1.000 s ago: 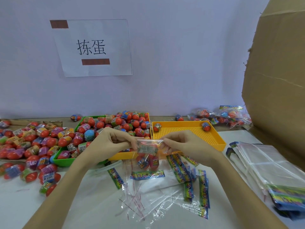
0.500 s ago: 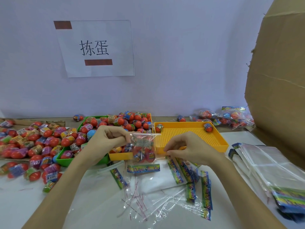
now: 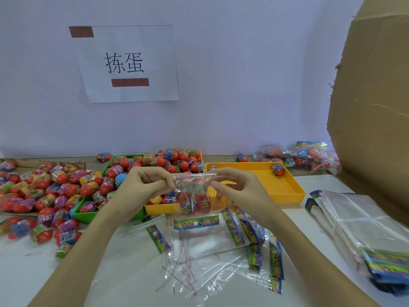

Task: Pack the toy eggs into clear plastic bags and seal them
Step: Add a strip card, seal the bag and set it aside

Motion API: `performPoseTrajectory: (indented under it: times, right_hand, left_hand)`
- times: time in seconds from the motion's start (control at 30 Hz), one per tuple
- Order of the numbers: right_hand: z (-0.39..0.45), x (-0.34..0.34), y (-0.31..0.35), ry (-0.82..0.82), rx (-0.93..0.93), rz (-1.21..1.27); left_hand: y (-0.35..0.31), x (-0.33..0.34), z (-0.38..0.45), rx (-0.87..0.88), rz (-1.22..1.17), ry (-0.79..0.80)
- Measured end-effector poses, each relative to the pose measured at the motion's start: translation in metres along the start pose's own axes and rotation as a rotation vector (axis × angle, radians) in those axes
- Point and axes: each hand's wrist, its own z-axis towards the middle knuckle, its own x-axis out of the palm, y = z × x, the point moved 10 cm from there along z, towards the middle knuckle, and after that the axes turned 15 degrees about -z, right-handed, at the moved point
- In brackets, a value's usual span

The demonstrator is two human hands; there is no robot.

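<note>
Left hand (image 3: pixel 143 185) fingers pinch top left corner of clear bag (image 3: pixel 194 193), mid-frame, held above worktop (image 3: pixel 132 273). Right hand (image 3: pixel 239 189), off bag 0.5 s ago, back at top right edge, fingers curled, pinch likely. Toy eggs (image 3: pixel 194 203) sag inside. Judgement: mouth being closed, seal unfinished. Spare bags (image 3: pixel 199 258) lie below.

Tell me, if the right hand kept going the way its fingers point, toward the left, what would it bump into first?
Most likely the clear bag of toy eggs, which the right hand already pinches at its top edge. Just beyond is the left hand, gripping the other end. Depth is hard to judge here.
</note>
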Motion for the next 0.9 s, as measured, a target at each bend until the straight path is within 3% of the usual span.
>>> performPoseTrajectory:
  times: [0.67,0.9]
  right_hand:
    - [0.002,-0.009,0.005,-0.09,-0.035,0.012]
    - [0.002,-0.011,0.005,-0.068,-0.079,-0.033]
  left_hand:
    - [0.009,0.004,0.0,-0.046,-0.03,0.033]
    - [0.011,0.001,-0.001,-0.033,0.077,0.055]
